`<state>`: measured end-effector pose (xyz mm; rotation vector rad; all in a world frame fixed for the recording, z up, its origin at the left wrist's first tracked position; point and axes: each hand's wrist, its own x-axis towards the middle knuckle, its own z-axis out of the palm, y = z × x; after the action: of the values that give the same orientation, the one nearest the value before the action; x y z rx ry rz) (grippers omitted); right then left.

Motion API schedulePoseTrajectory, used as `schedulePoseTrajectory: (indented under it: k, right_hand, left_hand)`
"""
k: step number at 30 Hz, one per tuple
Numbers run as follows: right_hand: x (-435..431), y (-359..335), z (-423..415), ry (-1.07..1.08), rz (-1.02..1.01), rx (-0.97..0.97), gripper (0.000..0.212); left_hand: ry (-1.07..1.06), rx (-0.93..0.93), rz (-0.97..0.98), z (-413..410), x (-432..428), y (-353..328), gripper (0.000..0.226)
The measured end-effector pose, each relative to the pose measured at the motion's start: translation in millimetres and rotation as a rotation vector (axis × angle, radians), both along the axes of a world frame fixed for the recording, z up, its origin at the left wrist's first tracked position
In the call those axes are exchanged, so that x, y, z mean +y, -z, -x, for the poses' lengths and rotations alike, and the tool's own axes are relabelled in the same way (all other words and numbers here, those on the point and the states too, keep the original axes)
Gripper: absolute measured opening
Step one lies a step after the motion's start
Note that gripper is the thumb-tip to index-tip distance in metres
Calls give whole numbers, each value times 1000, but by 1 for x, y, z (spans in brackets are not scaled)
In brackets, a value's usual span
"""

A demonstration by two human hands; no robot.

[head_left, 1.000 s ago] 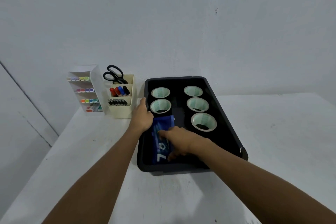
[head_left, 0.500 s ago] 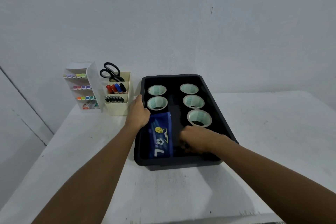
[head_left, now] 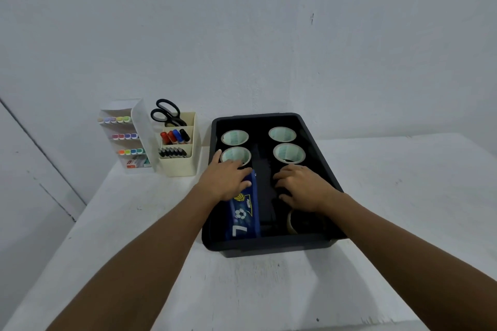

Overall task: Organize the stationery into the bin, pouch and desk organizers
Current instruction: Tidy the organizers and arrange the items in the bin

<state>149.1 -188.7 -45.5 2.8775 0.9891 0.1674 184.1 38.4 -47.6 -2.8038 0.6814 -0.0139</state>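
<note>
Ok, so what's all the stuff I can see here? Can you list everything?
bin: one, black, middle of the table
tape rolls: five showing, pale, inside the bin; the nearest one is partly hidden by the right wrist
pouch: one, blue with a football and a 7, bin's front left
cream organizer: one, left of the bin
scissors: one pair, black handles, cream organizer's back compartment
markers: four, red, blue and black, its middle compartment
pens: a row, black, its front compartment
clear organizer: one, farthest left
highlighters: three rows, mixed colours, clear organizer
table: one, white
left hand: on the pouch's far end
right hand: inside the bin, fingers curled
</note>
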Motion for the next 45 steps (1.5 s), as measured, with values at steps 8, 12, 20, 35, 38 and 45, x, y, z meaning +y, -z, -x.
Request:
schedulePoseTrajectory:
  k: [8, 12, 20, 35, 38, 45]
  right_hand:
    - [6, 0, -14, 82, -108, 36, 33]
    - [1, -7, -25, 136, -155, 61, 33]
    - [9, -8, -69, 172, 84, 153, 55]
    - [9, -9, -113, 175, -24, 44, 46]
    - [10, -6, -121, 302, -7, 136, 60]
    - [9, -5, -125, 397, -53, 115, 62]
  left_hand:
    - [-14, 16, 8, -2, 2, 0, 53]
    - [-6, 22, 81, -6, 1, -2, 57]
    - [-40, 20, 134, -46, -11, -5, 59]
    - [-13, -44, 112, -79, -8, 0, 73]
    - [-59, -27, 96, -81, -9, 5, 81]
    - [-119, -68, 111, -79, -12, 4, 77]
